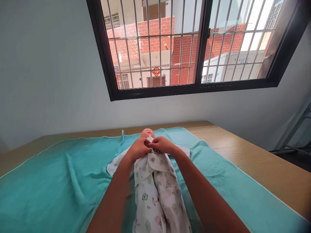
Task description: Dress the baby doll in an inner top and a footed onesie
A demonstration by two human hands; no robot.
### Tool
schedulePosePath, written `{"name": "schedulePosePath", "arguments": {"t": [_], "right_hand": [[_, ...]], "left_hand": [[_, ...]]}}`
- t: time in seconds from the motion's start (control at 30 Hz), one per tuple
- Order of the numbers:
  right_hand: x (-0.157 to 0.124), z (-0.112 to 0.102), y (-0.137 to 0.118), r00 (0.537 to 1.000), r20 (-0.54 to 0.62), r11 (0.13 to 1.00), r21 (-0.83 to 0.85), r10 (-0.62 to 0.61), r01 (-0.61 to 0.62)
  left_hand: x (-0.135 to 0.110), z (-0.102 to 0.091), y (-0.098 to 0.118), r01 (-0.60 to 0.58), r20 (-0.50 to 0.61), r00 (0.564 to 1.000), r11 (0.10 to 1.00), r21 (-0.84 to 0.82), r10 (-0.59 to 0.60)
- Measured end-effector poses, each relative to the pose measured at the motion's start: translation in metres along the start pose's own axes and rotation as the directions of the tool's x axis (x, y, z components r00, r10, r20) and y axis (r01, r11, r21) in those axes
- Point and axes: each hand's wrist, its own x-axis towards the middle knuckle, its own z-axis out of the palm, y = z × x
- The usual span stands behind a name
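Note:
A baby doll [147, 132] lies on its back on a teal towel [60, 174], its head toward the wall. A white printed swaddle cloth [157, 191] covers its body, one flap folded across. My left hand [139, 148] and my right hand [162, 144] meet at the doll's chest, just below its chin. Both hands are closed, fingers pinching the cloth's upper edge. The doll's body and arms are hidden under the cloth and my hands.
The towel covers most of a wooden table [255, 155] that stands against a pale wall. Bare wood shows at the right and along the back edge. A barred window [184, 45] above looks onto brick buildings. A metal frame [296, 142] stands at the right.

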Motion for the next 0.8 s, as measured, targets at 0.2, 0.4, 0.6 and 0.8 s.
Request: {"name": "schedulePosePath", "arguments": {"t": [0.2, 0.4, 0.6, 0.8], "right_hand": [[0.002, -0.005, 0.012, 0.996, 0.068, 0.984, 0.171, -0.066, 0.053], [0.001, -0.002, 0.011, 0.995, 0.046, 0.95, 0.304, -0.092, 0.074], [0.008, 0.01, 0.012, 0.996, -0.032, 0.939, 0.331, -0.083, 0.089], [0.013, 0.017, 0.019, 0.992, -0.116, 0.907, 0.411, -0.048, 0.092]], "left_hand": [[0.005, 0.0, -0.009, -0.109, 0.001, 0.994, 0.988, -0.111, 0.11], [0.009, -0.001, -0.016, -0.188, 0.035, 0.977, 0.933, -0.308, 0.209], [0.007, -0.001, -0.025, -0.11, 0.123, 0.972, 0.849, -0.517, 0.201], [0.012, 0.003, -0.029, -0.061, 0.137, 0.984, 0.935, -0.349, 0.115]]}}
